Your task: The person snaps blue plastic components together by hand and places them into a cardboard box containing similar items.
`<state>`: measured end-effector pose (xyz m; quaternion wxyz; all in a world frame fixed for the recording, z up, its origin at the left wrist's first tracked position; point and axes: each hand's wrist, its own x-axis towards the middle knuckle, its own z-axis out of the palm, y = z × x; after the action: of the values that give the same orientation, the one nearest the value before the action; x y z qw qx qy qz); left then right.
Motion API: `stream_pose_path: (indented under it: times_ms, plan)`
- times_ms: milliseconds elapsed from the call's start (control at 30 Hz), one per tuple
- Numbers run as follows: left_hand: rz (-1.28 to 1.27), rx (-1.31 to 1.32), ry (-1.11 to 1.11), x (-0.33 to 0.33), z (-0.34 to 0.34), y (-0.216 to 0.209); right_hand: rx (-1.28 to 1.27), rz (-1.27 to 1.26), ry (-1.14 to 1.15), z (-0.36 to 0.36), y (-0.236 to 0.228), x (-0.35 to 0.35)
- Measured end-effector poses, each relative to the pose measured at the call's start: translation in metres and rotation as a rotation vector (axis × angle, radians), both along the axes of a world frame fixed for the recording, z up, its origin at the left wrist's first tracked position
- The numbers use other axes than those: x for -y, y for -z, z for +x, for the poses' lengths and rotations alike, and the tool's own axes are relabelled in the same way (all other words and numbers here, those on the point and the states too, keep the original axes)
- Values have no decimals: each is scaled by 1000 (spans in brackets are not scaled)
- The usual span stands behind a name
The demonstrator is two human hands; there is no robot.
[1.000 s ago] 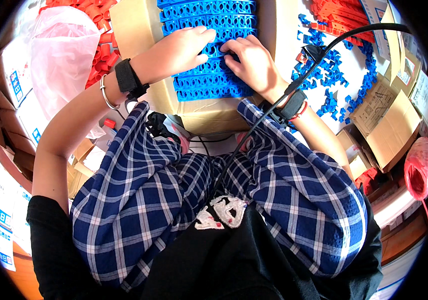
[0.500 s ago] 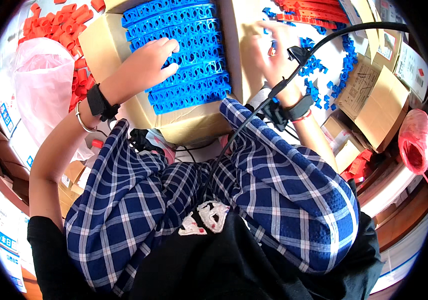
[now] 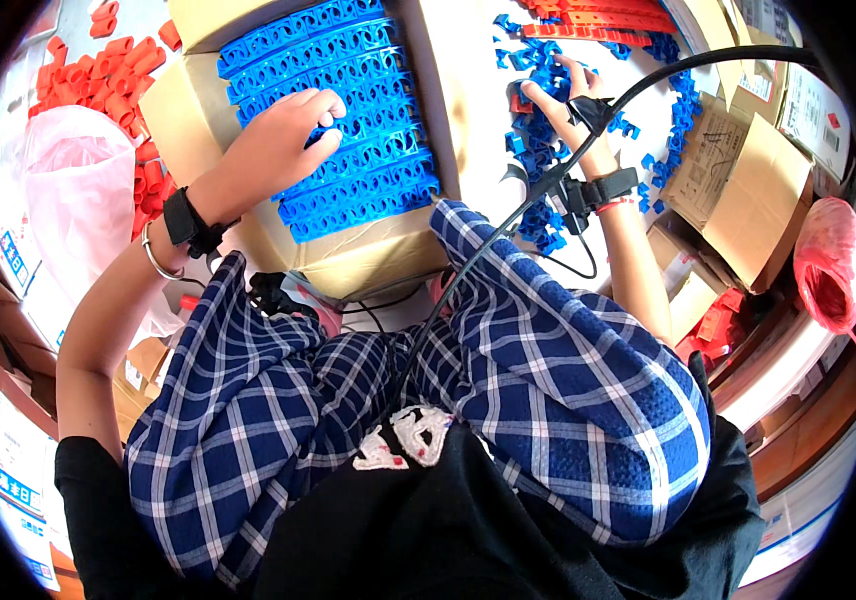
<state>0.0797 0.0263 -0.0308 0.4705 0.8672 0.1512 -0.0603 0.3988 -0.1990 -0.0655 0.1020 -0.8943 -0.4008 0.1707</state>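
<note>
My left hand is over a cardboard box packed with rows of blue plastic clips. Its fingers are curled, and a bit of darker blue, which looks like a single clip, shows between thumb and fingertips. To the right of the box, my right hand reaches down among loose blue clips on a white surface. Thumb and fingers there are spread apart, with clips beneath them; I see none held.
Red plastic tube pieces lie heaped at left beside a pink plastic bag. Red strips lie at the far right. A black cable crosses above my right hand. Opened cardboard boxes and a red bag roll are at right.
My right hand has moved from beside the box wall to the right, onto the loose blue clips. My left hand stays over the packed rows. The whole view has shifted slightly.
</note>
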Motion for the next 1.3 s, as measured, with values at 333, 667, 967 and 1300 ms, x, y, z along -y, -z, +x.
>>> stream_pose_path:
  times_ms: [333,667,967,1300]
  plan:
    - [-60,51,3,6,9,-3,17,-94,-19,-2,-3,-5]
    - [-85,58,13,4,5,-2,95,-87,-55,-5,-2,-14]
    - [-170,72,-20,5,12,-9,58,-28,-2,-5,-10,-8]
    - [-824,-83,-251,9,33,-10,62,283,-158,-47,-68,-29]
